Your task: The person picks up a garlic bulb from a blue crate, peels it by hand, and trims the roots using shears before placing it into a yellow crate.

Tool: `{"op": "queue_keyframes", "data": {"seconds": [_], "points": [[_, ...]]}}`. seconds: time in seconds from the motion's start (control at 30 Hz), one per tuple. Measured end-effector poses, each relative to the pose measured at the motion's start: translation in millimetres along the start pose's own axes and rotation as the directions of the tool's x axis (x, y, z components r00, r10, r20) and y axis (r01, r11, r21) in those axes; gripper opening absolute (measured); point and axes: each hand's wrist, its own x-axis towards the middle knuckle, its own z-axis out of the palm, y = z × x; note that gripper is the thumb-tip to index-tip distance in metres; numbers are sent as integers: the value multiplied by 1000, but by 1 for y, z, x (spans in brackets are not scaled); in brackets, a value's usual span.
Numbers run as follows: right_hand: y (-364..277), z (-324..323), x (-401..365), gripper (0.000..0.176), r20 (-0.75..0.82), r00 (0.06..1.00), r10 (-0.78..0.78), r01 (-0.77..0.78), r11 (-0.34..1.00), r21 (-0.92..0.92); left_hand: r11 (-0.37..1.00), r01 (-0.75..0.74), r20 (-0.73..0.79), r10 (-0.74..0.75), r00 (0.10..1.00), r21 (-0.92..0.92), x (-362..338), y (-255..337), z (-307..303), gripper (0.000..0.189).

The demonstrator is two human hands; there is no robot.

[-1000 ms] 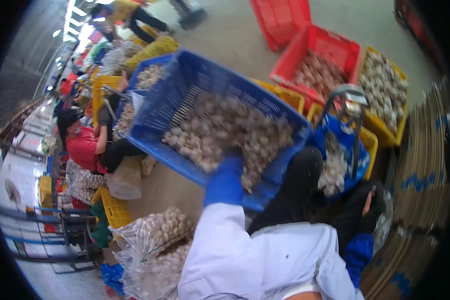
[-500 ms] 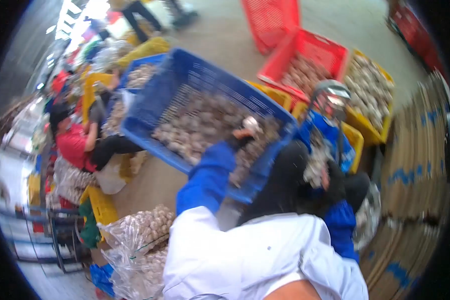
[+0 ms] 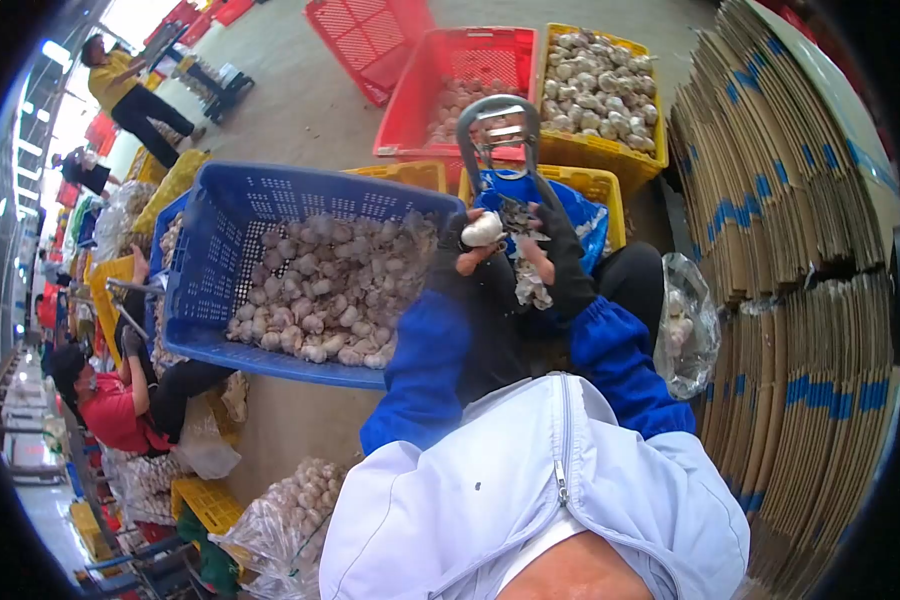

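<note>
Grey floor (image 3: 290,428) stretches beyond the grips and off to their left, through a long, bright hall; out there one person in yellow (image 3: 117,84) stands and another in red (image 3: 116,412) sits by more crates. Tall stacks of flattened cardboard (image 3: 763,170) rise well to the right of the grips. They look unbound from here, so a hard knock might make sheets slide.

Just left of the grips, a blue crate (image 3: 206,255) holds a heap of garlic (image 3: 315,285). Skins could drift onto that heap if the hands swung left before letting go of waste. Beyond the grips are a red crate (image 3: 405,92) and a yellow crate (image 3: 600,153) full of bulbs.

Directly past the hands, a grey arched frame (image 3: 465,135) stands near the knuckles; reaching forward carelessly could knock them on it. A blue bag (image 3: 582,213) lies just beyond the right grip.

The left grip (image 3: 452,248), in a dark glove with bare fingertips, is closed around a white garlic bulb (image 3: 483,230). Only the fingertips seem to secure it, so loosening them could drop it between the knees. The right grip (image 3: 567,262) is beside flaky skins (image 3: 530,284); whether it pinches any, I cannot tell.
</note>
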Motion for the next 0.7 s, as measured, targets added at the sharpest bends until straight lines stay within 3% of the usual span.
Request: {"op": "queue_keyframes", "data": {"seconds": [0.07, 0.1, 0.13, 0.23, 0.27, 0.33, 0.4, 0.47, 0.57, 0.67, 0.7], "points": [[-7, 15, 2, 35, 62, 994, 88, -100, 968, 232, 992, -39, 55, 33, 998, 122, -3, 3, 16, 66], [-5, 21, 5, 33, 89, 992, 94, -117, 943, 311, 948, -100, 44, 91, 995, 302, -6, 16, 35, 69], [-4, 24, 7, 31, 117, 989, 92, -131, 912, 389, 876, -64, -63, 106, 992, 477, -6, 3, 32, 72], [-3, 27, 8, 23, 57, 995, 86, -102, 907, 409, 964, -47, -151, 89, 984, 263, -9, 9, 45, 53], [-3, 29, 6, 20, 3, 1000, 25, -24, 941, 337, 988, -100, -81, 110, 991, 121, -11, 22, 58, 51], [-3, 31, 6, 14, -86, 990, -111, 124, 978, 169, 972, 96, -162, -133, 978, -215, -14, -37, 1, 50], [-1, 29, 4, 12, -108, 977, -185, 191, 980, 47, 910, 131, -149, -204, 968, -393, -13, -50, -1, 49], [4, 20, 2, 13, -88, 977, -195, 195, 981, -11, 908, 41, -98, -89, 991, -416, -10, -54, 9, 47], [25, 5, -4, 23, 72, 981, -180, 190, 966, -177, 979, 152, -64, -162, 985, -139, 0, -52, -2, 45], [5, -17, 1, 29, -228, 909, -348, 224, 872, -436, 972, 203, -67, -196, 978, 117, 12, -54, -21, 45], [11, -21, 4, 30, -216, 929, -300, 159, 851, -500, 965, 195, -79, -184, 980, 175, 16, -58, -26, 44]]}}
